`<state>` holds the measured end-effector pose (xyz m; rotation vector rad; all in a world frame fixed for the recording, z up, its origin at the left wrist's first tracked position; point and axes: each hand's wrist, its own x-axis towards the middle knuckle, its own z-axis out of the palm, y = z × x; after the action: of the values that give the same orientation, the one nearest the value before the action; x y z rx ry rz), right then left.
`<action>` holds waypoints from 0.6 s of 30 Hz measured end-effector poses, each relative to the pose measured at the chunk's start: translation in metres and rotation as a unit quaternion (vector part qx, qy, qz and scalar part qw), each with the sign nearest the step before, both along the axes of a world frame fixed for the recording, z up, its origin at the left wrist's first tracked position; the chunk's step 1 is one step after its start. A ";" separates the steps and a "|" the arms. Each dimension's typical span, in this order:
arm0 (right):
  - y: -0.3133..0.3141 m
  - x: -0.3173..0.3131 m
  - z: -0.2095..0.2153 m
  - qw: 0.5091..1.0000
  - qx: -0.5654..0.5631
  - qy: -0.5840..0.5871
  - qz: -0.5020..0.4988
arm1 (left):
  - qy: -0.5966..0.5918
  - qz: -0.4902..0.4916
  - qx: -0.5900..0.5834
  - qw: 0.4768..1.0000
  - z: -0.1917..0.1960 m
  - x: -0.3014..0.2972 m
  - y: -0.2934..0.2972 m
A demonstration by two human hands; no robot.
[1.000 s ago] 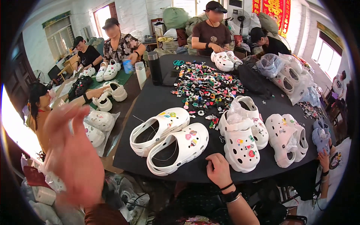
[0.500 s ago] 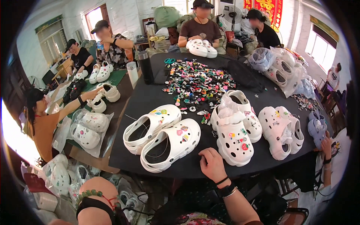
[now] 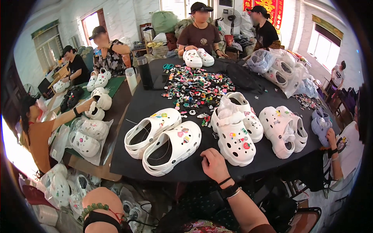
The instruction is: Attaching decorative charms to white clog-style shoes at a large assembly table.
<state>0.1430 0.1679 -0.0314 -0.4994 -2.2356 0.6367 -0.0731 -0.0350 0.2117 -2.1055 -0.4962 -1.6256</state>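
Observation:
My right hand [image 3: 215, 165] rests on the near edge of the black table, its fingers loosely curled and nothing visible in them. Just beyond it stands a white clog [image 3: 235, 145] with colourful charms, its mate [image 3: 250, 124] close behind. To the hand's left lies another white pair, a front clog [image 3: 173, 149] and a rear clog [image 3: 153, 132], charms on their uppers and a thin clear loop in the openings. My left hand [image 3: 103, 198], with a green bead bracelet and black band at the wrist, is low at the left, away from the table; its fingers are hidden.
Loose shoe charms [image 3: 198, 89] are heaped mid-table. More white clogs [image 3: 283, 130] and a lavender pair [image 3: 321, 126] stand right; bagged clogs [image 3: 281, 70] pile behind. A black bottle [image 3: 144, 73] stands far left. Several people work around, one at a green-topped side table.
The person across the table has lowered the white clogs onto the far edge and moved one hand off to the side. My view has shifted slightly; my hands stay in place.

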 end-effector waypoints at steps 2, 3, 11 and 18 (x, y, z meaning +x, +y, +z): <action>0.000 0.001 -0.004 1.000 -0.002 -0.004 -0.007 | -0.017 0.002 0.007 1.000 -0.004 0.004 0.001; 0.001 -0.001 -0.006 1.000 0.012 -0.003 -0.006 | -0.025 0.002 0.010 1.000 -0.007 0.007 0.002; -0.002 -0.006 -0.019 0.999 0.050 0.019 0.002 | -0.104 0.003 0.007 0.995 -0.039 0.034 0.001; 0.008 -0.001 -0.021 0.996 0.078 0.035 -0.016 | -0.183 0.046 -0.059 0.980 -0.077 0.062 -0.032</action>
<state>0.1415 0.1762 -0.0527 -0.4266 -2.1864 0.4519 -0.0111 -0.0668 0.1347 -1.8324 -0.8112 -1.9801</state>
